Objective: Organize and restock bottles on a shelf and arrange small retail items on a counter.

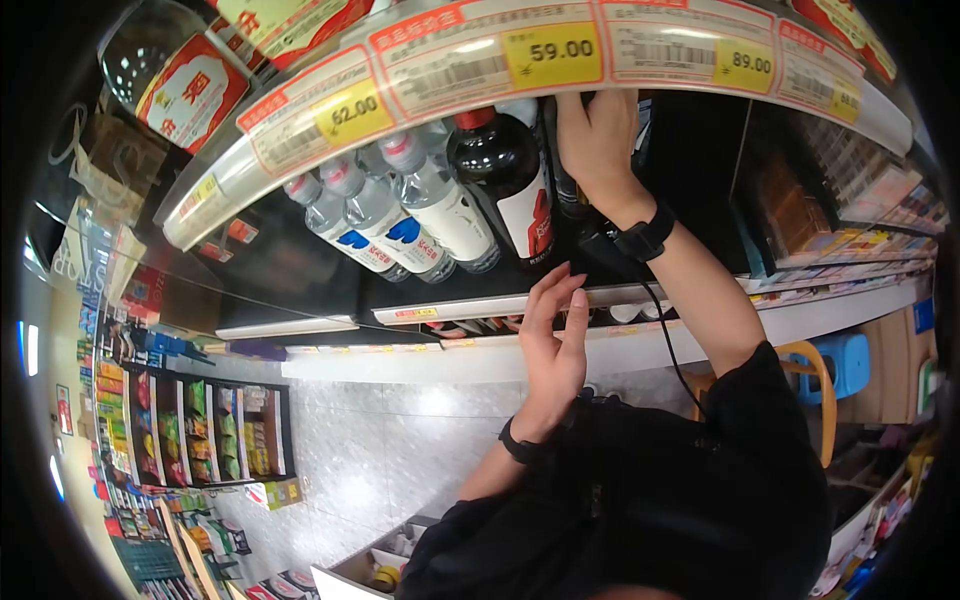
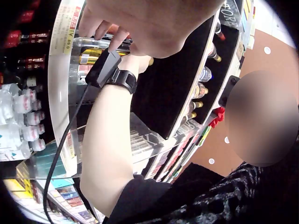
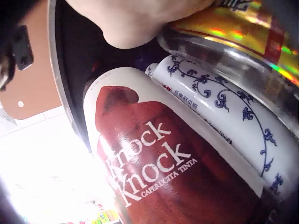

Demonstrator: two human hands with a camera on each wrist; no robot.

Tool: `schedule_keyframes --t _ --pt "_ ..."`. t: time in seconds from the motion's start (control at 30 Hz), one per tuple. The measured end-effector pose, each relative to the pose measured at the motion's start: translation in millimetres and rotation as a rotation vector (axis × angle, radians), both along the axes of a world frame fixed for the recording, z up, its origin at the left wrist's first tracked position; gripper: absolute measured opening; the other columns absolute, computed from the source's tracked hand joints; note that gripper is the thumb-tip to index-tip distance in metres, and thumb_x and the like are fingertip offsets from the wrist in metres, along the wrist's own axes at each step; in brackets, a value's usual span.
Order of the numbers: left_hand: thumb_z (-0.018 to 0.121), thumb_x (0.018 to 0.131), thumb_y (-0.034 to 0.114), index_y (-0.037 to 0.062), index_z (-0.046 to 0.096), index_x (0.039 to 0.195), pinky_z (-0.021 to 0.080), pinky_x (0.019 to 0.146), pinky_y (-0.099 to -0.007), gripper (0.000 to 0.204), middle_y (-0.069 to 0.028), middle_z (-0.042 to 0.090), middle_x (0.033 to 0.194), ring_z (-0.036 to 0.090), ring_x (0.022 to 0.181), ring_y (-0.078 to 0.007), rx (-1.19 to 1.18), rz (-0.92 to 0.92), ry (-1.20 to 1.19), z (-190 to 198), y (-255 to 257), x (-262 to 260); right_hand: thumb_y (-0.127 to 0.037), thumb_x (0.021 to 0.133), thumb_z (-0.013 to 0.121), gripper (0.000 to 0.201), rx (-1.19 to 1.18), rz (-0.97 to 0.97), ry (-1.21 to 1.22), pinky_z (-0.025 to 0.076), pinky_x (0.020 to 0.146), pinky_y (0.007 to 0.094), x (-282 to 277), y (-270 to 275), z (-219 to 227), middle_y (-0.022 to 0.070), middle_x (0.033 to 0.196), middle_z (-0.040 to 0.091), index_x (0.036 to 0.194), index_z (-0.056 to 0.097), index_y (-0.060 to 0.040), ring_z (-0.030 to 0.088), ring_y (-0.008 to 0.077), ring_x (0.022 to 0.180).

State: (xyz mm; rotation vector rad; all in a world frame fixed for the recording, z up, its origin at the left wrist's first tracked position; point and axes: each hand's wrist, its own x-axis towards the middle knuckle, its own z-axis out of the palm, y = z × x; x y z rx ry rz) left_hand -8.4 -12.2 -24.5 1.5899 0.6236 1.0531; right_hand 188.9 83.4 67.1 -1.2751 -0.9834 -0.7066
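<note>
My right hand [image 1: 600, 150] reaches into the shelf behind the price rail, its fingertips hidden there. Just left of it in the head view stands a dark wine bottle [image 1: 497, 165]; the right wrist view shows its red-figure "Knock Knock" label [image 3: 145, 149]. In that view the hand overlaps a clear bottle with a gold label [image 3: 229, 32], beside a white bottle with blue vines [image 3: 215, 98]. I cannot tell whether the fingers grip anything. Below the wine bottle, my left hand [image 1: 555, 345] is raised, fingers loosely extended, holding nothing.
Several clear pink-capped bottles [image 1: 435, 205] stand left of the wine bottle. A curved price rail [image 1: 480, 75] runs above them. From the right wrist a black cable [image 1: 672, 345] hangs down. Snack shelves [image 1: 205, 425], a blue stool [image 1: 850, 362] and a yellow chair [image 1: 825, 400] stand farther away.
</note>
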Motion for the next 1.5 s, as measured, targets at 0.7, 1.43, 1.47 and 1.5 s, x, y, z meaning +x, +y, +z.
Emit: schedule_keyframes --t 0.7,1.43,1.47,1.5 --pt "0.056 0.097 0.015 0.0026 0.047 0.062 0.022 0.055 -0.0275 0.038 0.0063 0.037 0.060 0.029 0.061 -0.0047 -0.198 -0.382 0.072 -25 49 -58 -0.016 0.084 0.076 0.038 0.108 -0.272 0.021 0.044 0.088 0.0344 -35 -74 -12 0.0116 0.104 0.056 0.112 0.056 -0.0006 0.057 0.0214 0.095" --pt "0.058 0.098 0.025 -0.0064 0.051 0.068 0.030 0.050 -0.0340 0.044 -0.0027 0.034 0.054 0.033 0.058 -0.0065 -0.248 -0.535 0.334 -58 31 -296 -0.008 0.098 0.061 0.008 0.067 -0.060 0.639 0.039 0.077 0.0226 -339 -168 -138 -0.0011 0.088 0.051 0.099 0.057 -0.0019 0.045 0.0076 0.082" --pt "0.058 0.099 0.026 -0.0059 0.051 0.067 0.029 0.049 -0.0339 0.046 -0.0012 0.033 0.054 0.032 0.058 -0.0063 -0.242 -0.515 0.329 -57 35 -309 -0.008 0.098 0.061 0.008 0.065 -0.040 0.671 0.039 0.077 0.0224 -352 -163 -136 -0.0013 0.088 0.051 0.099 0.057 -0.0019 0.045 0.0072 0.082" --pt "0.058 0.099 0.026 -0.0044 0.050 0.064 0.026 0.049 -0.0332 0.048 0.0018 0.032 0.054 0.031 0.057 -0.0058 -0.249 -0.499 0.357 -48 41 -321 -0.007 0.098 0.062 0.007 0.038 -0.006 0.650 0.039 0.075 0.0211 -365 -157 -133 -0.0015 0.088 0.052 0.099 0.057 -0.0022 0.046 0.0064 0.081"
